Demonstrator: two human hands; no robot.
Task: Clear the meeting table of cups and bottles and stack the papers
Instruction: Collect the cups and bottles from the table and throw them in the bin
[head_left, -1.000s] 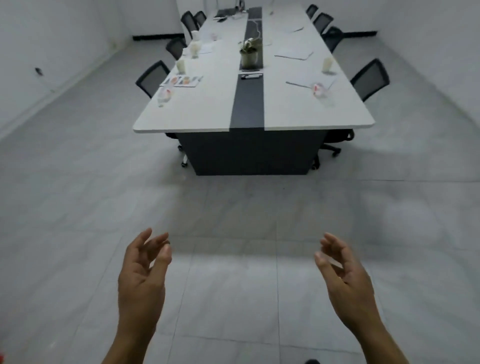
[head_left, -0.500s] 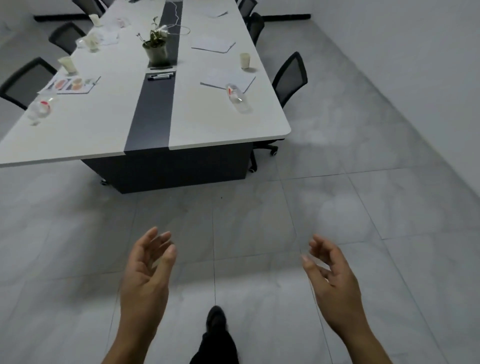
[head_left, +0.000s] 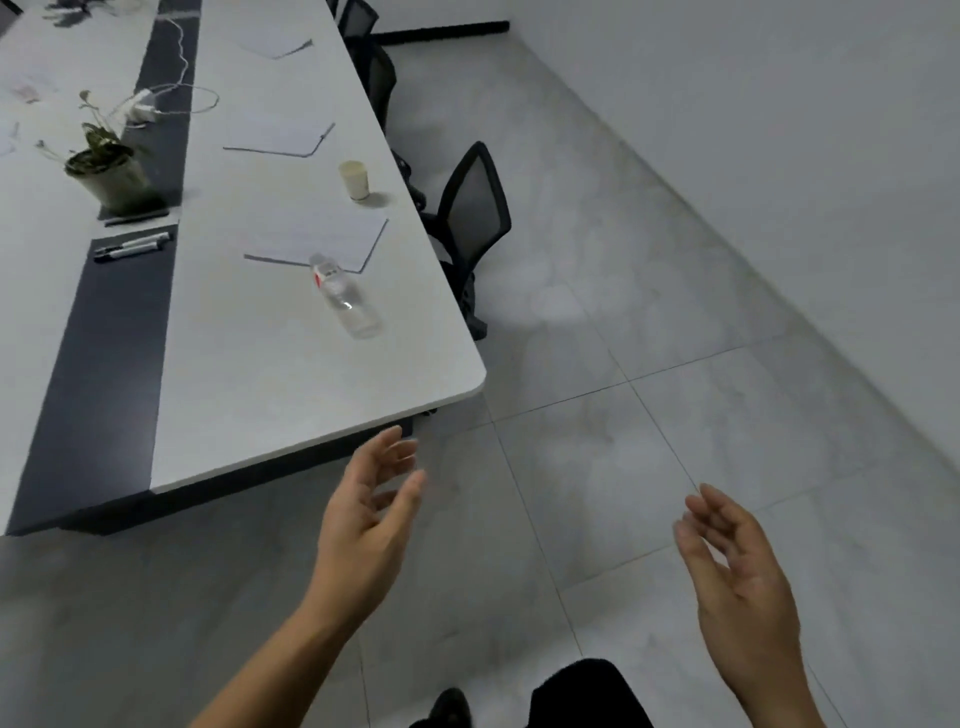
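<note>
A clear plastic bottle (head_left: 345, 296) with a red-and-white label stands near the right edge of the long white meeting table (head_left: 291, 374). Behind it lies a sheet of paper (head_left: 322, 240), and further back a cream paper cup (head_left: 355, 180). Two more papers (head_left: 280, 138) (head_left: 275, 44) lie along the same side. My left hand (head_left: 371, 519) hovers just off the table's near corner, fingers apart and empty. My right hand (head_left: 737, 571) is out over the floor to the right, also open and empty.
A potted plant (head_left: 106, 171), two markers (head_left: 132, 247) and a white charger with cable (head_left: 143, 106) sit on the table's dark centre strip. Black office chairs (head_left: 470, 208) line the right side. Grey tiled floor runs between table and white wall. My dark shoe (head_left: 449, 709) shows below.
I have walked closer and to the right; the table's near right corner is now just ahead of my left hand. Both hands stay open and empty.
</note>
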